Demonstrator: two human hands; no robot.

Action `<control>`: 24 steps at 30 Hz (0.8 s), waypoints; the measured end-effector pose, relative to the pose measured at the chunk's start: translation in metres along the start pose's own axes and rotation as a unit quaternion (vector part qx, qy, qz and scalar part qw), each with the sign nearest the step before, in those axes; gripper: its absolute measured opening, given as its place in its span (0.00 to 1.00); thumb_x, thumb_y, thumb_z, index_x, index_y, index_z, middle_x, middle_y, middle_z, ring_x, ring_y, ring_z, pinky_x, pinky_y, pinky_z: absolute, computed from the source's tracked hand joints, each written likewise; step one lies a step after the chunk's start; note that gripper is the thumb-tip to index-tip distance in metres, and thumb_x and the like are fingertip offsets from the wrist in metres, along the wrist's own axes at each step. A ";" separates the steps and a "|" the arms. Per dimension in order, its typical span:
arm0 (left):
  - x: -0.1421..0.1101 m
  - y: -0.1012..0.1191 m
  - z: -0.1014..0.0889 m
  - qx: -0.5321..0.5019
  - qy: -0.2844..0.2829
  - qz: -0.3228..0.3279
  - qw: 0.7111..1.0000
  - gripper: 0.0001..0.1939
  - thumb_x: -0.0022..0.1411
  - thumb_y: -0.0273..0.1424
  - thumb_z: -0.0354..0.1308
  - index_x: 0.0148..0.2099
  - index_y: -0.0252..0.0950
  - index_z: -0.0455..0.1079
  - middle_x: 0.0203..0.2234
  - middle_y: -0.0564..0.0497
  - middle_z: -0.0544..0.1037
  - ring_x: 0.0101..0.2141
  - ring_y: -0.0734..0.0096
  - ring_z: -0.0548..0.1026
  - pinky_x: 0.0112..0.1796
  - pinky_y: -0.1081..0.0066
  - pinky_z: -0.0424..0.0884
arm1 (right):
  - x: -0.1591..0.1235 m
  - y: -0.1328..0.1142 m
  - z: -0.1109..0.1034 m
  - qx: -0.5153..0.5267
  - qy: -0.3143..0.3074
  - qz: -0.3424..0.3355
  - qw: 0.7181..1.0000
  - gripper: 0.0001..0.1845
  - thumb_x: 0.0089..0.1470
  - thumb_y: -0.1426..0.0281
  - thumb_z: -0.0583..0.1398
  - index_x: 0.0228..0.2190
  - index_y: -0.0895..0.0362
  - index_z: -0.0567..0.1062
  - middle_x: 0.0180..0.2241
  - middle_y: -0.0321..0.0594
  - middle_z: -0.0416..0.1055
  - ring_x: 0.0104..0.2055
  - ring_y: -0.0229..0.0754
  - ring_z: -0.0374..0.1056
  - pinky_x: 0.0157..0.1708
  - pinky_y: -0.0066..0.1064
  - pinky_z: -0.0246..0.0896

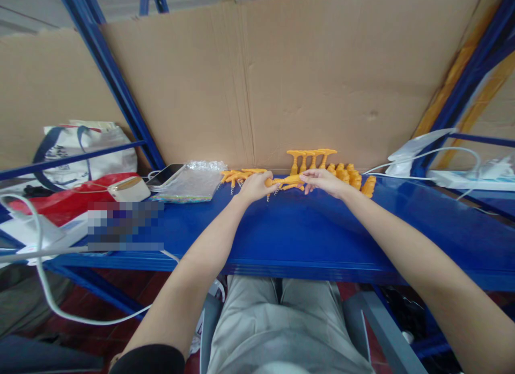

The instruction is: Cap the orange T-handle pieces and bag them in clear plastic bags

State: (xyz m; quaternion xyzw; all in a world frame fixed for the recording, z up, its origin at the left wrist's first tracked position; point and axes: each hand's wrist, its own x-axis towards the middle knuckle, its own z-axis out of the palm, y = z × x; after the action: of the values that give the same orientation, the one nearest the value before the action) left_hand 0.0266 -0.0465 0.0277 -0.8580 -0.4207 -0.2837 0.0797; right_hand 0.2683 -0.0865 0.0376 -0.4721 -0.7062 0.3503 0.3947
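My left hand [256,186] and my right hand [322,181] both grip one orange plastic part [286,182], held lengthwise between them just above the blue shelf [306,234]. The fingers of each hand are curled round an end of it. Behind the hands, several orange T-shaped parts [311,158] stand upright against the cardboard wall. A row of short orange pieces [352,176] lies to the right of them. More orange parts with small springs [238,176] lie flat to the left.
A clear plastic bag [192,182], a phone [166,175] and a white case [129,189] lie left on the shelf, beside a red bag [64,202] and a tote bag [86,148]. White cables [44,288] and a power strip [462,178] sit at the sides. Blue rack posts [116,79] flank the cardboard [306,79].
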 end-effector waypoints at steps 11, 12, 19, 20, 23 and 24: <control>-0.001 0.007 -0.004 0.019 0.005 -0.005 1.000 0.13 0.61 0.42 0.59 0.37 0.37 0.70 0.29 0.48 0.78 0.35 0.61 0.77 0.31 0.72 0.63 | 0.000 -0.001 -0.001 0.042 0.002 -0.008 0.999 0.25 0.47 0.48 0.66 0.26 0.59 0.77 0.26 0.42 0.78 0.23 0.35 0.69 0.27 0.28 0.61; -0.001 0.007 -0.004 0.017 0.005 -0.007 1.000 0.13 0.60 0.42 0.60 0.37 0.37 0.70 0.29 0.48 0.78 0.35 0.60 0.77 0.32 0.71 0.63 | 0.000 -0.001 -0.001 0.045 0.001 -0.006 0.999 0.26 0.46 0.47 0.66 0.26 0.59 0.77 0.26 0.42 0.78 0.23 0.35 0.69 0.27 0.28 0.60; -0.001 0.008 -0.004 0.015 0.005 -0.009 1.000 0.12 0.60 0.41 0.60 0.37 0.38 0.70 0.31 0.47 0.79 0.37 0.60 0.78 0.32 0.72 0.64 | 0.001 0.000 0.002 0.065 0.008 0.025 0.998 0.22 0.50 0.51 0.67 0.27 0.59 0.76 0.27 0.42 0.78 0.23 0.35 0.69 0.26 0.28 0.60; -0.001 0.008 -0.004 0.016 0.004 -0.008 1.000 0.12 0.60 0.41 0.60 0.37 0.37 0.70 0.31 0.47 0.79 0.37 0.60 0.78 0.32 0.72 0.64 | 0.001 0.000 0.002 0.068 0.008 0.028 0.997 0.21 0.51 0.52 0.66 0.27 0.59 0.76 0.27 0.42 0.78 0.23 0.35 0.69 0.26 0.28 0.60; -0.002 0.008 -0.003 0.026 0.002 -0.005 1.000 0.12 0.61 0.41 0.59 0.38 0.37 0.70 0.32 0.47 0.79 0.37 0.60 0.78 0.32 0.72 0.64 | 0.002 0.001 0.003 0.075 0.007 0.036 0.996 0.20 0.52 0.54 0.66 0.26 0.59 0.76 0.26 0.41 0.78 0.22 0.34 0.69 0.26 0.27 0.60; -0.001 0.008 -0.003 0.030 0.001 -0.004 1.000 0.12 0.61 0.41 0.59 0.38 0.37 0.70 0.32 0.47 0.80 0.37 0.60 0.78 0.33 0.72 0.64 | 0.003 0.002 0.003 0.077 0.006 0.038 0.996 0.19 0.53 0.55 0.66 0.26 0.59 0.76 0.26 0.41 0.78 0.22 0.34 0.69 0.26 0.27 0.60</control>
State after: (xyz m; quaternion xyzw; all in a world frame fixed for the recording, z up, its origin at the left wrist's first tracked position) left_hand 0.0310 -0.0540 0.0304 -0.8535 -0.4321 -0.2720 0.1043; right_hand 0.2660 -0.0838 0.0355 -0.4690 -0.6565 0.4150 0.4206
